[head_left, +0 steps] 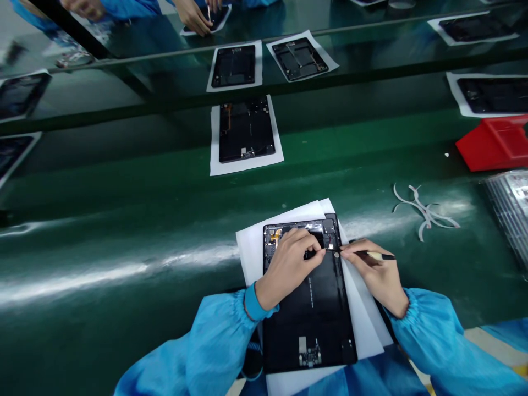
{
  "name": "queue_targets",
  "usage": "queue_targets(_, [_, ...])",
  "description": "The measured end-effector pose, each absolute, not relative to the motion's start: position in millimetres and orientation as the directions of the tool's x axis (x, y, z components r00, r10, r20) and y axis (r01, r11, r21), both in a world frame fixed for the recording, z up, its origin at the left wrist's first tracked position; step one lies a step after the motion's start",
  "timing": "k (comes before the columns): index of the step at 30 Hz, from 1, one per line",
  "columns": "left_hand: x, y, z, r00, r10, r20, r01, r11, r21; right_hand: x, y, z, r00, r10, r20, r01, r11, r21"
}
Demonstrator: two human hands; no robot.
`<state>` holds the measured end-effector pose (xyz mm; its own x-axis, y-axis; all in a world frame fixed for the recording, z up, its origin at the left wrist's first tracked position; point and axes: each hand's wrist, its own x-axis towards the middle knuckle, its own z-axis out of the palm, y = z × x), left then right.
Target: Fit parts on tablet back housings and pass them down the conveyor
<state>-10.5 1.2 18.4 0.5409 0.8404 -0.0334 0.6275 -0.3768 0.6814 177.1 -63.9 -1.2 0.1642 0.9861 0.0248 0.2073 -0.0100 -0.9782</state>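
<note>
An opened black tablet [305, 313], its inner parts exposed, lies on white paper sheets [365, 324] in front of me. My left hand [291, 261] rests over its upper half, thumb and forefinger pinched near the top right; what they hold, if anything, is hidden. At the tablet's right edge, my right hand [377, 275] grips a thin pen-like tool [377, 256] with a cream and black shaft. Its working tip points at the edge beside a small round silver part. An orange flex cable [276, 236] shows at the upper left of the tablet.
Ahead on the green bench [136, 192] lies another opened tablet [247, 132] on paper. Curled white strips [427, 212], a red bin [493, 144] and clear plastic trays [511, 209] sit to the right. More tablets line the raised shelf. Across it, a co-worker's hand [193, 16] works on another tablet.
</note>
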Motion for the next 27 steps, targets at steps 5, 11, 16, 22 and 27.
queue_targets(5, [-8.8,1.6,21.1,0.54,0.839,-0.061,0.636,-0.36,0.682,179.1,-65.4,-2.5,0.19,0.982,0.025,0.19,-0.011,-0.982])
queue_targets(11, [-6.5,3.3,27.2,0.537,0.837,-0.105,0.651,-0.331,0.683,180.7,-69.5,-4.5,0.204,0.974,0.102,0.218,0.056,-0.974])
queue_targets(16, [-6.5,4.2,29.3,0.536,0.84,-0.083,0.637,-0.338,0.693,177.3,-64.9,-2.8,0.18,0.982,0.059,0.195,0.023,-0.981])
queue_targets(22, [-8.4,4.5,26.2,0.527,0.846,-0.085,0.624,-0.317,0.714,178.4,-58.9,-0.1,0.12,0.991,0.052,0.241,0.021,-0.97])
queue_targets(27, [-7.8,5.7,23.4,0.52,0.851,-0.076,0.607,-0.305,0.734,183.9,-59.7,3.5,0.017,0.988,0.151,0.287,0.14,-0.948])
